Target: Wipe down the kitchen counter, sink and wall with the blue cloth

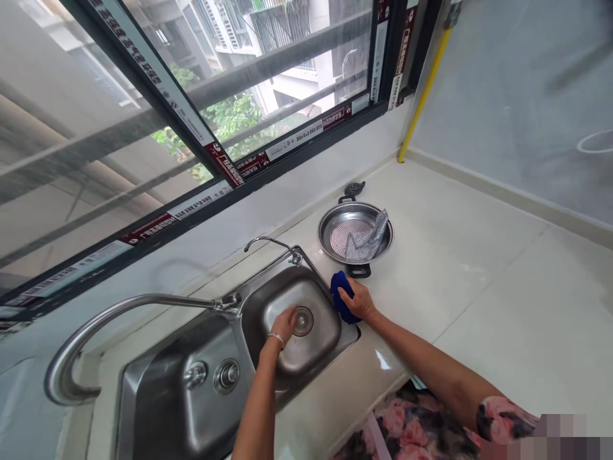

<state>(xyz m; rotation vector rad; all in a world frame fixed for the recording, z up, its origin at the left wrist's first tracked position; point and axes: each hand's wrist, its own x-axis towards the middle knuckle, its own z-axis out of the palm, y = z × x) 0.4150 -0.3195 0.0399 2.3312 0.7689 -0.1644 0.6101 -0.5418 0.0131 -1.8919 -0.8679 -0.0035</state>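
Observation:
My left hand reaches down into the right basin of the steel sink. Its fingertips are at the left edge of the round drain strainer, and whether they touch it is hard to tell. I see nothing held in that hand. A bunched dark blue cloth is gripped in my right hand, thumb on top, at the basin's right rim. Just beyond this hand stands a steel pan with black handles, holding a perforated plate and crumpled bubble wrap.
A large curved faucet arches over the left basin. A thin small tap stands at the sink's back corner. Behind the pan lies a dark knobbed lid. The pale countertop extends right to a yellow pipe.

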